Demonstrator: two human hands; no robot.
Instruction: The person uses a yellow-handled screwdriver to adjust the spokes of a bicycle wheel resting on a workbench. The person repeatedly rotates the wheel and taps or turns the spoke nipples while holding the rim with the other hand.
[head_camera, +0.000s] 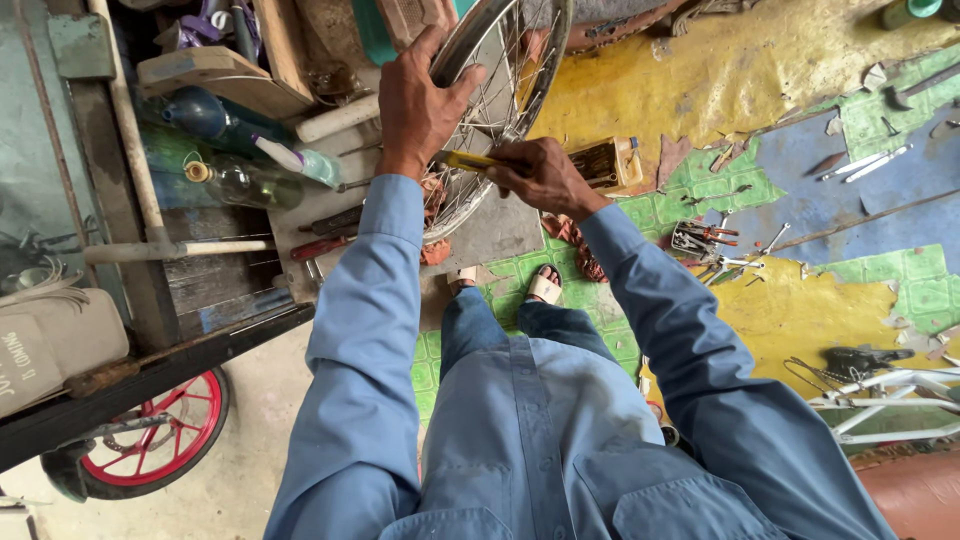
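Blue-sleeved arms reach to a spoked silver metal wheel rim (500, 70).
Left hand (420, 105) grips the rim; right hand (540, 175) is closed on what seems a yellow-handled tool (462, 160).

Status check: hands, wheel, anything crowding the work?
Left hand grips the spoked wheel rim. Right hand holds a yellow-handled tool at the spokes. Bottles on the cart crowd the left; loose tools on the floor to the right.

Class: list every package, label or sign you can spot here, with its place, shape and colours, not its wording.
Grey-beige sack: far left, on the cart, bulging, with dark print.
Yellow box: on the floor right of the wheel rim, rectangular, open.
No screens or signs.
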